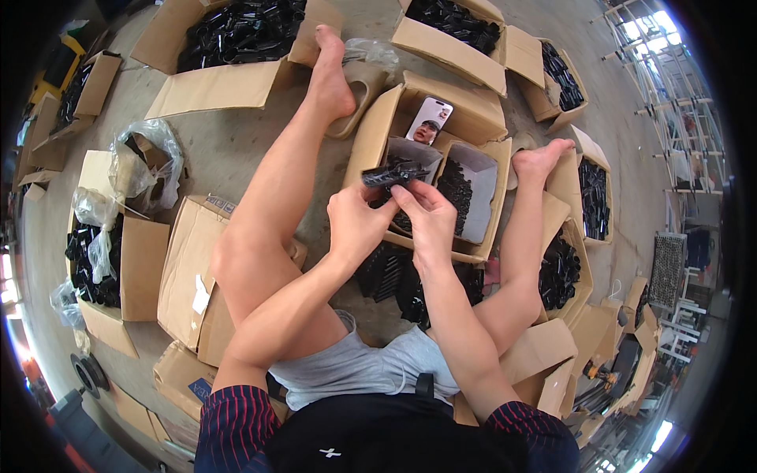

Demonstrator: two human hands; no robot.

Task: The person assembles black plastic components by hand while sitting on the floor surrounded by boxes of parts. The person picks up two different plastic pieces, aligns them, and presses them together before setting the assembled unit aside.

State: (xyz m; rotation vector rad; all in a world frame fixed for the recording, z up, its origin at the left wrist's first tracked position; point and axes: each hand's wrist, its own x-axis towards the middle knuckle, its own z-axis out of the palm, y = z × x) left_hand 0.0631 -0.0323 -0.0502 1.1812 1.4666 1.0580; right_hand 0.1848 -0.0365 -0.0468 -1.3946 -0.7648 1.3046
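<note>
Between my legs, above an open cardboard box [371, 150], both my hands meet at a black plastic part [394, 172]. My left hand [356, 222] is closed on its left end, thumb pointing inward. The fingers of my right hand [430, 222] are pinched at its near right edge; any smaller piece between them is too small to make out. Inside the box are two grey-lined compartments. Small black pieces [455, 188] fill part of the right one, while my hands and the part cover much of the left one. A phone [429, 121] leans upright at the back.
More open cartons of black plastic parts stand around me, including one at far left [236, 35] and another at far right [453, 25]. Black ribbed parts [384, 272] lie below my hands. A closed carton [185, 272] sits beside my left knee, near plastic bags [130, 173].
</note>
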